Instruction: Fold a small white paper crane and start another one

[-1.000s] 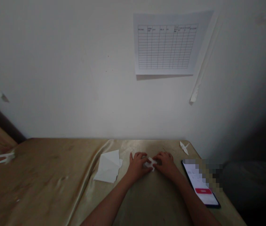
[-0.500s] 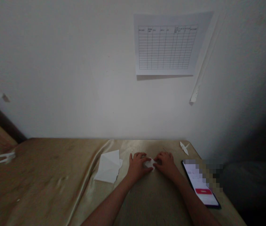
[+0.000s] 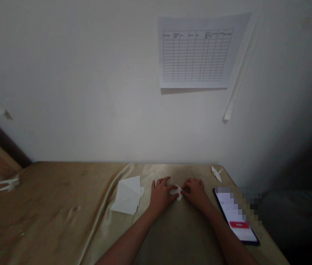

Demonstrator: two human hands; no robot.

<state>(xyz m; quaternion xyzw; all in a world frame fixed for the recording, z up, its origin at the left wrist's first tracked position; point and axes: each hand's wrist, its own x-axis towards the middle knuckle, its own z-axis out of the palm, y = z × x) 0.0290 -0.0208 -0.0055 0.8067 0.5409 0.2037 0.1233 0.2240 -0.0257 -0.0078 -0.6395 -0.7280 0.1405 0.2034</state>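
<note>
Both of my hands rest on a table covered with a gold satin cloth [image 3: 62, 206]. My left hand [image 3: 161, 193] and my right hand [image 3: 196, 191] meet over a small folded white paper [image 3: 177, 191], with curled fingers pinching it from each side. The paper lies low against the cloth between my fingertips. Most of it is hidden under my fingers.
A stack of white paper sheets [image 3: 127, 195] lies just left of my left hand. A phone [image 3: 236, 217] with a lit screen lies at the right edge. A small folded paper crane [image 3: 216, 173] sits at the back right corner; another folded paper shape [image 3: 7, 184] lies far left. A printed table sheet [image 3: 197, 51] hangs on the wall.
My fingers have shifted slightly on the small paper, and the left index finger has lifted a little. Nothing else has moved.
</note>
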